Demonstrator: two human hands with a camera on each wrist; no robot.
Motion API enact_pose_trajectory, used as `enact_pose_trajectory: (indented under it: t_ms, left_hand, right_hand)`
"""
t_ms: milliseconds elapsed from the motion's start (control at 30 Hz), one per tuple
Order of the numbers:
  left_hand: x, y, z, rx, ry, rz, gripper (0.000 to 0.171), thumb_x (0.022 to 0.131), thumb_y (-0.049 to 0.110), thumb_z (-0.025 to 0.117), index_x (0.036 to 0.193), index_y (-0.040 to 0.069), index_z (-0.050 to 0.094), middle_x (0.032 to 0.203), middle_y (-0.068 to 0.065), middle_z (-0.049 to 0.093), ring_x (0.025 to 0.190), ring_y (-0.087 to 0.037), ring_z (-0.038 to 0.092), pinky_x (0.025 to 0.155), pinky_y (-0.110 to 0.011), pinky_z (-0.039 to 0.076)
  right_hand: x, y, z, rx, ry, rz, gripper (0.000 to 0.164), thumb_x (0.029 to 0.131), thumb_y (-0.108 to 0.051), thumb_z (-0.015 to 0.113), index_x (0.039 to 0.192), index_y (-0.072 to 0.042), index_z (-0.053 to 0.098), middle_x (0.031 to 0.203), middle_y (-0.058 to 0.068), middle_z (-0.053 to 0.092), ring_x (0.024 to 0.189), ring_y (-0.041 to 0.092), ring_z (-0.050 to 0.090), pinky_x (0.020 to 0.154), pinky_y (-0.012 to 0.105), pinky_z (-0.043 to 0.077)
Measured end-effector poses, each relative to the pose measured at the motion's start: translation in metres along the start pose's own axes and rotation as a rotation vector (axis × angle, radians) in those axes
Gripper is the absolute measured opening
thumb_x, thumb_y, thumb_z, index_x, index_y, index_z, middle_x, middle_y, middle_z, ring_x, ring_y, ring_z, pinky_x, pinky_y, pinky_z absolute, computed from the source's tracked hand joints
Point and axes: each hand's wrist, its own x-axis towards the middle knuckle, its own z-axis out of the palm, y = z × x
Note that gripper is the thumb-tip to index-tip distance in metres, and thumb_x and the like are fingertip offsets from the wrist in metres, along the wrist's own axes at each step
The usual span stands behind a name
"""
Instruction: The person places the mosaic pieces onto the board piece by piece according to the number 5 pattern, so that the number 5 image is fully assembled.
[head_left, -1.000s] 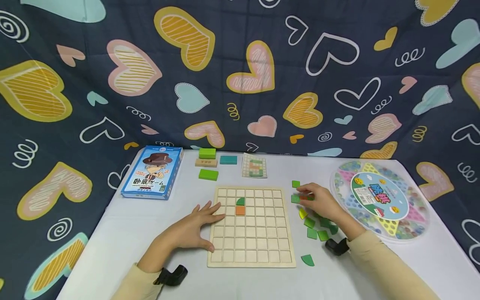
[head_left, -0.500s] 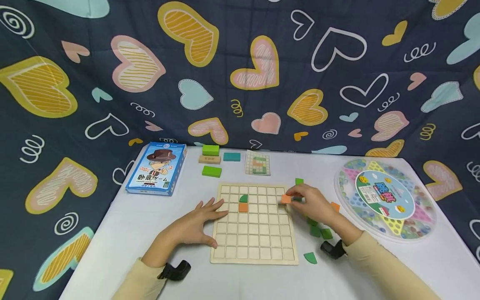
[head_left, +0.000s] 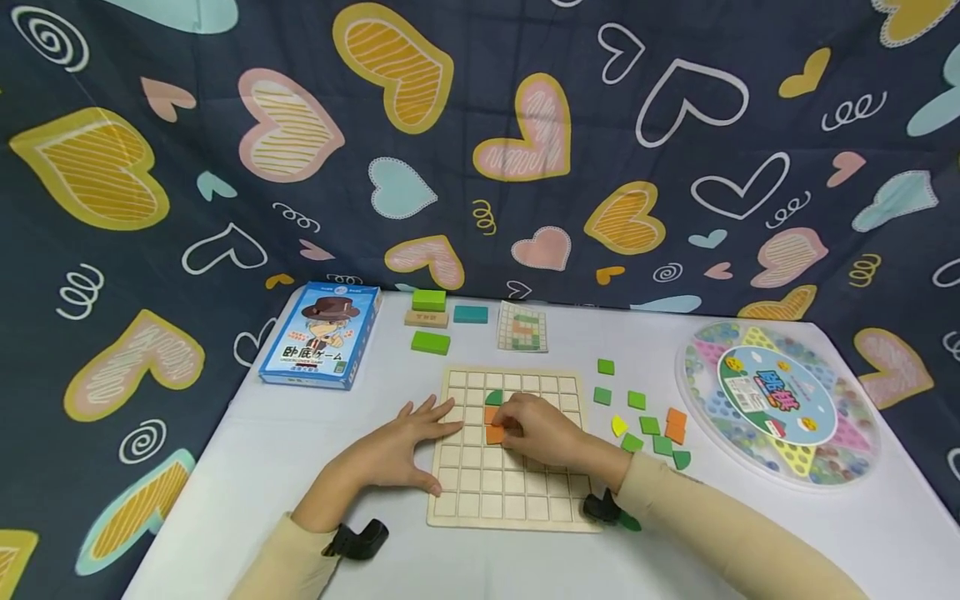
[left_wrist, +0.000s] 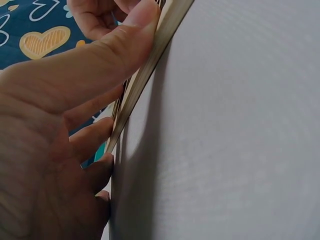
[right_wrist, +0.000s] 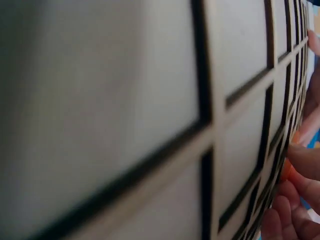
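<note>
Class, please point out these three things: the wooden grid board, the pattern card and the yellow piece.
Wooden grid board [head_left: 492, 482]: head view, a bare cell.
Pattern card [head_left: 522, 327]: head view, its printed face.
Yellow piece [head_left: 618, 426]: head view, its top face.

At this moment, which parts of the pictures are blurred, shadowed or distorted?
Head view: fairly even light, grid board distinct; left wrist view: a dark shadow on the white table beside the board; right wrist view: the nearest cells out of focus, and the board looks bowed.

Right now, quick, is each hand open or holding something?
Left hand: open, fingers spread, touching the edge of the board.
Right hand: closed, pinching an orange square.
</note>
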Motion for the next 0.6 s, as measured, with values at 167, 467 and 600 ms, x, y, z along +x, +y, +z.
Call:
enact_pose_trajectory:
  t_ms: [167,467,600]
  left_hand:
    - [0.006,0.002,-0.003,0.009,0.012,0.029,0.093,0.058,0.049,0.082,0.14,0.019,0.049,0.157,-0.003,0.024,0.146,-0.031,0.011,0.116,-0.057,0.009]
    - [0.0,-0.003,-0.002,-0.036,0.027,0.029,0.095,0.056,0.05,0.083,0.138,0.014,0.051,0.156,-0.009,0.026,0.146,-0.036,0.011,0.114,-0.061,0.007]
    - [0.001,-0.005,0.002,-0.049,0.022,0.055,0.097,0.056,0.052,0.081,0.138,0.013,0.051,0.155,-0.011,0.026,0.145,-0.038,0.011,0.113,-0.063,0.007]
  right_hand:
    - [-0.001,0.0,-0.002,-0.007,-0.004,0.032,0.021,0.084,-0.014,0.071,0.105,-0.012,0.068,0.1,-0.004,0.061,0.09,0.01,0.055,0.079,0.026,0.05]
    - [-0.033,0.02,-0.018,0.181,0.09,0.104,0.031,0.085,-0.016,0.07,0.114,-0.009,0.064,0.111,0.001,0.064,0.101,0.017,0.061,0.088,0.033,0.052]
    - [-0.074,0.046,-0.036,0.215,0.202,0.169,0.034,0.084,-0.014,0.07,0.117,-0.006,0.063,0.112,0.005,0.065,0.101,0.022,0.062,0.086,0.037,0.053]
